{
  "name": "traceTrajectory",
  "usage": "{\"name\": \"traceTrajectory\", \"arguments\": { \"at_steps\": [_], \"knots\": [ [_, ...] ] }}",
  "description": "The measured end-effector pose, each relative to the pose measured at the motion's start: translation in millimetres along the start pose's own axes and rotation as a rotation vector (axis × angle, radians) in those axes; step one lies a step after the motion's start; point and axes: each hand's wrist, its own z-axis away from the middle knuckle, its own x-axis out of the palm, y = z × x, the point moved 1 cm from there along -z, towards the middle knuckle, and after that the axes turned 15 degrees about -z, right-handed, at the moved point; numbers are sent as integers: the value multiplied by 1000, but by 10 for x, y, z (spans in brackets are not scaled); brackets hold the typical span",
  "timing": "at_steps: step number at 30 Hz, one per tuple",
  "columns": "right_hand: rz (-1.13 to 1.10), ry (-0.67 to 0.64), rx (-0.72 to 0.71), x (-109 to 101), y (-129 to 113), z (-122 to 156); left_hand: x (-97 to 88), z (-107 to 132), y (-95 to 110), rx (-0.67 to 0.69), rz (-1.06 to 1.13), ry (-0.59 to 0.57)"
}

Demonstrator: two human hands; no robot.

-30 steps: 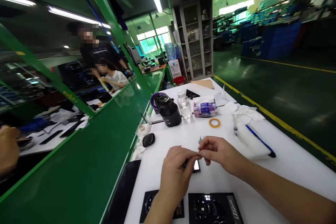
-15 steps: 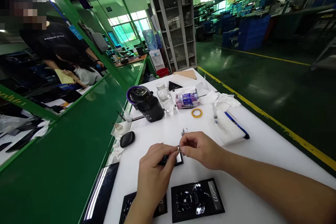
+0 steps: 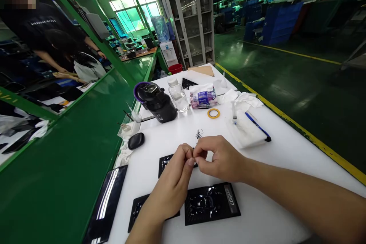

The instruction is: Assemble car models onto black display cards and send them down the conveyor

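My left hand (image 3: 171, 183) and my right hand (image 3: 219, 158) meet fingertip to fingertip above the white table (image 3: 286, 167). Both are closed in a pinch on something tiny that I cannot make out. Under and beside them lie flat black cards: one (image 3: 211, 203) below my right hand, one (image 3: 137, 207) under my left wrist, one (image 3: 164, 162) just behind my left fingers. A small heap of dark metal bits (image 3: 199, 134) lies a little beyond my fingers.
Farther back stand a black jug (image 3: 158, 103), a clear bottle (image 3: 178, 95), a wipes packet (image 3: 203, 98), a yellow tape ring (image 3: 213, 113), white cloths with a blue pen (image 3: 257, 126). A black oval case (image 3: 136, 140) and a long black panel (image 3: 105, 204) lie left. People work beyond the green conveyor (image 3: 65, 160).
The view has tilted down and my hands have drawn nearer to me. The small shiny-faced piece held under my left fingers earlier is out of sight. Both pinches stay closed.
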Motion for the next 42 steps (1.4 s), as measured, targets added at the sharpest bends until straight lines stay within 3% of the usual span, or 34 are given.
{"name": "traceTrajectory", "arguments": {
  "at_steps": [3,5,10,12,16,19,22,37,40,42],
  "knots": [
    [103,-25,-108,-19,-67,-1,16,4,18,21,28,4],
    [113,-47,-97,-45,-106,-4,19,7,14,15,45,-1],
    [-243,-82,285,-113,-60,-27,32,-2,-36,-32,107,-5],
    [-381,-96,378,-137,-6,-49,43,-23,-39,-35,113,35],
    [-484,-90,470,-189,70,-101,30,-69,18,89,-157,279],
    [-514,-78,487,-210,87,-119,2,-74,67,239,-436,473],
    [-576,-85,500,-209,99,-118,-14,-66,75,298,-535,562],
    [-780,-105,579,-169,118,-104,6,-30,42,320,-546,601],
    [-690,-90,516,-165,143,-92,-79,-25,-25,249,-601,731],
    [-485,-85,453,-153,147,-71,-200,-18,-79,140,-563,908]
  ]
}}
